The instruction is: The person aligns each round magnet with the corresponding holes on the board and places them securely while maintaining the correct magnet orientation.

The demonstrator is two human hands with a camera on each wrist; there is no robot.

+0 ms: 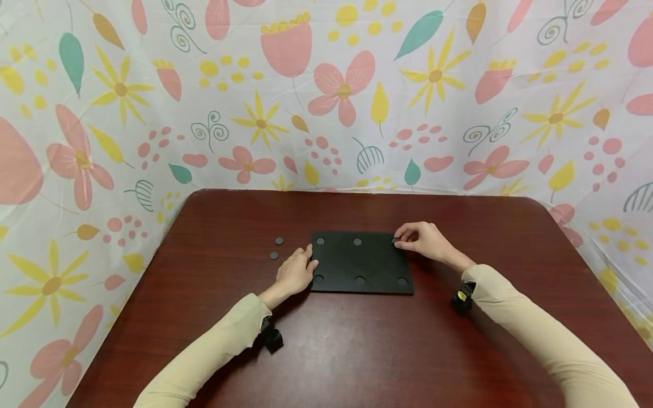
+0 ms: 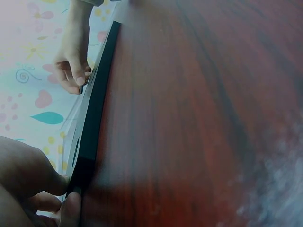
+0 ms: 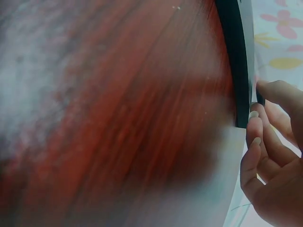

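A flat black rectangular board (image 1: 359, 263) with several round recesses lies on the table. At its far right corner, my right hand (image 1: 423, 241) pinches a small dark disc (image 3: 260, 94) between thumb and fingertips, right at the board's surface. My left hand (image 1: 296, 272) holds the board's left edge, with its fingertips (image 2: 71, 208) against the side near the corner. Left of the board lie two loose grey discs, a farther one (image 1: 279, 241) and a nearer one (image 1: 274, 255).
The dark red wooden table (image 1: 357, 351) reaches back to a flower-patterned cloth (image 1: 326, 102) that hangs behind it and round both sides. Each wrist carries a small black camera, one at the left sleeve (image 1: 209, 354) and one at the right sleeve (image 1: 541, 328).
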